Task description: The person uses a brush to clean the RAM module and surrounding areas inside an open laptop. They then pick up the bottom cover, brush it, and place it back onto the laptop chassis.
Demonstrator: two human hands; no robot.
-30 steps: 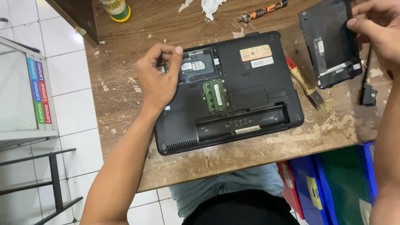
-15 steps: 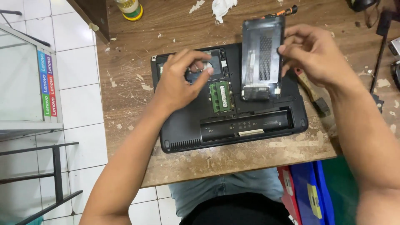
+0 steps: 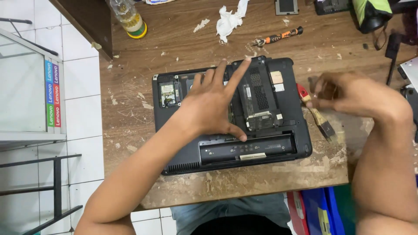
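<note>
Fingers of left hand (image 3: 213, 109) now spread on cover panel (image 3: 259, 102), laptop (image 3: 183, 148) beneath, right hand (image 3: 348, 93) withdrawn, blurred, grip unclear

Bottle (image 3: 129, 19) top left, crumpled tissue (image 3: 229, 19) & screwdriver (image 3: 278, 37) behind, blue bins (image 3: 320, 211) under table (image 3: 130, 109)

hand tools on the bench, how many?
2. An orange-handled screwdriver lies above the laptop; a paintbrush lies at its right edge, under the right hand. More may be hidden beyond the frame.
</note>
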